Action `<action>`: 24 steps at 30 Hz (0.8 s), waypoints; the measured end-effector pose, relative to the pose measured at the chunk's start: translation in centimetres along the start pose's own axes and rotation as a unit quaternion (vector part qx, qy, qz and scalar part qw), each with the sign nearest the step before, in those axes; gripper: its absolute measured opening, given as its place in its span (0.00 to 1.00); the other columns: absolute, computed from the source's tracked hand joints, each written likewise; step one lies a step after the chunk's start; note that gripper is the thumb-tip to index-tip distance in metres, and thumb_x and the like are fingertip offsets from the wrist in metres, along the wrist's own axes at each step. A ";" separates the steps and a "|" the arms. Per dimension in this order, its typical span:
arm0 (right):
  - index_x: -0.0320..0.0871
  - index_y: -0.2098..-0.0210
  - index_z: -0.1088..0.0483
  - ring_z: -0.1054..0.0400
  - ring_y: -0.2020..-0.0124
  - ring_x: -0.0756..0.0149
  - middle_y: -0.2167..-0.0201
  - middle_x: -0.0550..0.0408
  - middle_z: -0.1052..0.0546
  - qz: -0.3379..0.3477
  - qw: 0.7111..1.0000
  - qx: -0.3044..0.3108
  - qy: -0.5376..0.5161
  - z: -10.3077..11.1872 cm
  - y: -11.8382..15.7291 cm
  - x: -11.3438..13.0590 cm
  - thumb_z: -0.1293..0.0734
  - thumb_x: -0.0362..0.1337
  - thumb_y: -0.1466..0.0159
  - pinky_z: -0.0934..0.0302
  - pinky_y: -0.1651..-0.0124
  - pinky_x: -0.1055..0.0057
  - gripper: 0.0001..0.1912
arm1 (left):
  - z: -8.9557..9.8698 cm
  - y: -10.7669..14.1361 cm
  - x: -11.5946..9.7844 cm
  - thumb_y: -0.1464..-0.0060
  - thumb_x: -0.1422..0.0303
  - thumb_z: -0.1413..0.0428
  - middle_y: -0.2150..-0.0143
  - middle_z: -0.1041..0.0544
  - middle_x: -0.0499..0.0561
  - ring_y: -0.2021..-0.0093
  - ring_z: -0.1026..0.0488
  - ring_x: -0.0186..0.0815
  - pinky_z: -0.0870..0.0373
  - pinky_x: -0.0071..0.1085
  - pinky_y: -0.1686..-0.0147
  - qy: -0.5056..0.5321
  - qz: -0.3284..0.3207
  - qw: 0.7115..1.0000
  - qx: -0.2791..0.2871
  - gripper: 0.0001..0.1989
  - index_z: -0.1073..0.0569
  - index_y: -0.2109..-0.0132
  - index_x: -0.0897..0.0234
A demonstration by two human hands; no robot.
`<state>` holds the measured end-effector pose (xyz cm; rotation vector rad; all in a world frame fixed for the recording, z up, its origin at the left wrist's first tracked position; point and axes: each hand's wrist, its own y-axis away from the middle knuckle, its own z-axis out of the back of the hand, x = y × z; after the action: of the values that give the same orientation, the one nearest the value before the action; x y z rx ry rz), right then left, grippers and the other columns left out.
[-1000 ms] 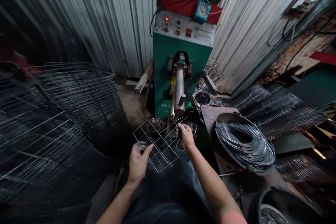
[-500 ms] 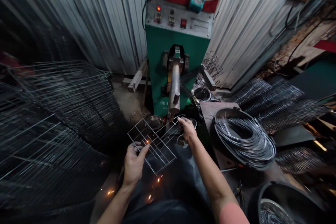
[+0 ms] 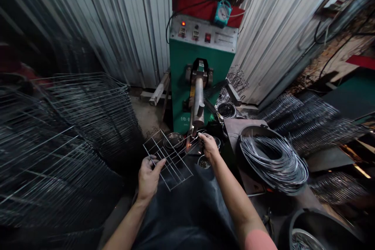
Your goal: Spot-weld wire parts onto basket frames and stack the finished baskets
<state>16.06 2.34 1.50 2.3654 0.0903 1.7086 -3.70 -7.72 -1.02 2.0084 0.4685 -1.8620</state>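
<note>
A small wire grid (image 3: 175, 164) hangs tilted in front of the green welding machine (image 3: 202, 56). My left hand (image 3: 149, 175) is closed on its left edge, thumb on top. My right hand (image 3: 208, 145) pinches at the grid's far right end, close beneath the machine's metal arm (image 3: 198, 103); a thin curved wire shows there, and whether the fingers hold it too is unclear. Small orange sparks glow at the arm's lower tip, beside my right fingertips.
Stacked wire grids (image 3: 96, 113) fill the left side. At the right, a round tray (image 3: 244, 152) holds looped wires, with a dark basin (image 3: 293, 218) nearer me. Small bowls (image 3: 173, 140) sit below the machine's arm.
The view has tilted up slightly, so the machine appears lower. Sparks over the grid and my lap are gone; sparks now show at the arm's tip. Both hands keep their hold.
</note>
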 end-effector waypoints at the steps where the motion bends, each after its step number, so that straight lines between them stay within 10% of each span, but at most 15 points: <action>1: 0.42 0.82 0.39 0.49 0.87 0.79 0.88 0.66 0.40 -0.003 1.000 -0.001 0.000 -0.2 -0.1 0.0 0.28 0.44 0.59 0.57 0.84 0.78 0.17 | 0.0 -0.3 0.0 0.62 0.59 0.38 0.74 0.32 0.43 0.73 0.34 0.29 0.38 0.27 0.70 -0.001 0.000 1.000 0.001 0.21 0.35 0.63 0.63; 16: 0.40 0.81 0.37 0.48 0.86 0.80 0.87 0.64 0.38 -0.038 0.999 -0.008 -0.010 -0.4 -1.0 -0.3 0.27 0.46 0.57 0.57 0.86 0.81 0.18 | 0.3 -2.7 -0.7 0.64 0.58 0.37 0.76 0.34 0.41 0.76 0.38 0.26 0.41 0.25 0.73 0.013 0.043 0.998 0.041 0.23 0.34 0.64 0.64; 24: 0.39 0.73 0.33 0.46 0.87 0.79 0.85 0.64 0.37 -0.122 0.990 -0.052 0.058 8.3 6.9 -6.6 0.28 0.48 0.55 0.57 0.87 0.82 0.20 | 2.8 -1.5 -0.6 0.64 0.62 0.36 0.74 0.32 0.43 0.72 0.32 0.31 0.34 0.28 0.68 -0.021 0.041 0.982 0.182 0.19 0.34 0.65 0.63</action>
<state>21.21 -6.76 -5.68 2.0846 0.2896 1.6870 -6.93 -7.74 -0.68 2.1679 0.0305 -2.0522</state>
